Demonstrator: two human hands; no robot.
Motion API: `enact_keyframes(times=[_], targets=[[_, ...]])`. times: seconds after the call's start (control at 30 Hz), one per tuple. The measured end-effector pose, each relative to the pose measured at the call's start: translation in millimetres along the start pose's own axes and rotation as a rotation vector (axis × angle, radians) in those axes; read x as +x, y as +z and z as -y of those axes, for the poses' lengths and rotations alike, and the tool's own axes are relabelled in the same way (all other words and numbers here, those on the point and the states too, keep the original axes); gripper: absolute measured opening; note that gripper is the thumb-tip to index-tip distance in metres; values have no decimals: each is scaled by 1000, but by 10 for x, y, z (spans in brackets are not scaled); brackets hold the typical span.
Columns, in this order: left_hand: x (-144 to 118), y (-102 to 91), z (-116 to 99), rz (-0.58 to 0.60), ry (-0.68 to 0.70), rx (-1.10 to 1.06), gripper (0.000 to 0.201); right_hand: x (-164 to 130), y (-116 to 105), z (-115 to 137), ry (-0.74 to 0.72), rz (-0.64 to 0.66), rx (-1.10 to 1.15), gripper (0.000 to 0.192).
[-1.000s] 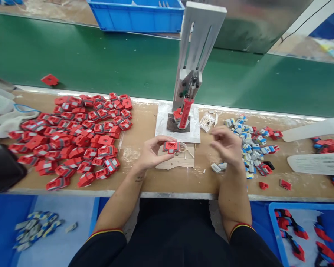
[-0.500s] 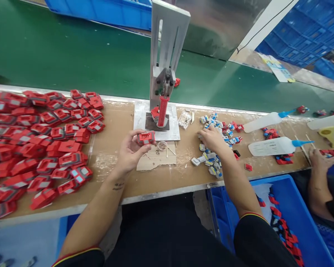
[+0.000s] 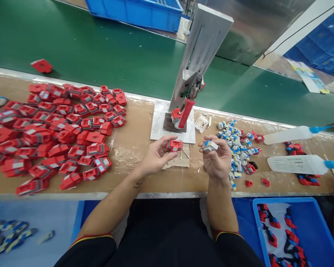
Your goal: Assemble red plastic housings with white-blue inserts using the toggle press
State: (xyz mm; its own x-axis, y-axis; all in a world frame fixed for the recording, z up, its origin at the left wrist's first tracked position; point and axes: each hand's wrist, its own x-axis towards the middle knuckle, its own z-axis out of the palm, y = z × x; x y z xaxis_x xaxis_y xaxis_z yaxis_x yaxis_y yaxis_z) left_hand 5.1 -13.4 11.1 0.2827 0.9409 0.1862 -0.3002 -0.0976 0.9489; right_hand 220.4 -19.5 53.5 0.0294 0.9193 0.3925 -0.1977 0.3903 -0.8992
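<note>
Between the thumb and fingers of my left hand (image 3: pixel 157 155) is a red plastic part (image 3: pixel 174 145) with grey sides and a recess facing up. My right hand (image 3: pixel 217 157) grips a small grey-white plastic part (image 3: pixel 210 146) with blue and yellow patches. Both parts are held above the bench at about the same height, apart from each other. Just behind them stands a toggle clamp press with a red handle (image 3: pixel 187 113), and a red piece (image 3: pixel 176 114) sits under it. Beside my right hand lies a pile of similar grey-white parts (image 3: pixel 241 152).
Many red parts (image 3: pixel 69 128) cover the bench's left side. Two squeeze bottles (image 3: pixel 288 135) with blue tips lie at the right. Cotton swabs (image 3: pixel 202 123) rest by the press base. A blue bin (image 3: pixel 308 202) below holds red-black pieces. A green belt (image 3: pixel 122 59) runs behind.
My right hand has lifted from the grey-white pile with one part and come toward my left hand. My left hand still holds the red part. The view has shifted left.
</note>
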Motion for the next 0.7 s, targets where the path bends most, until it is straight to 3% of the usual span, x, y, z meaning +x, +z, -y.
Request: enact_keyframes(times=[0.13,0.27,0.37,0.47,0.7], targets=[[-8,19,-30,1,39,26,46,-23,76,41,43,1,-59,36],[-19,35,-79,13,56,64,40,-46,82,64,-27,-30,-348,50],[-27,39,-96,23,64,113,38,-53,113,55,-70,5,-482,46],[-29,47,-90,-2,99,176,36,-65,151,39,-34,-17,-434,40],[-29,79,-79,-123,227,335,31,-151,207,40,213,2,-253,48]])
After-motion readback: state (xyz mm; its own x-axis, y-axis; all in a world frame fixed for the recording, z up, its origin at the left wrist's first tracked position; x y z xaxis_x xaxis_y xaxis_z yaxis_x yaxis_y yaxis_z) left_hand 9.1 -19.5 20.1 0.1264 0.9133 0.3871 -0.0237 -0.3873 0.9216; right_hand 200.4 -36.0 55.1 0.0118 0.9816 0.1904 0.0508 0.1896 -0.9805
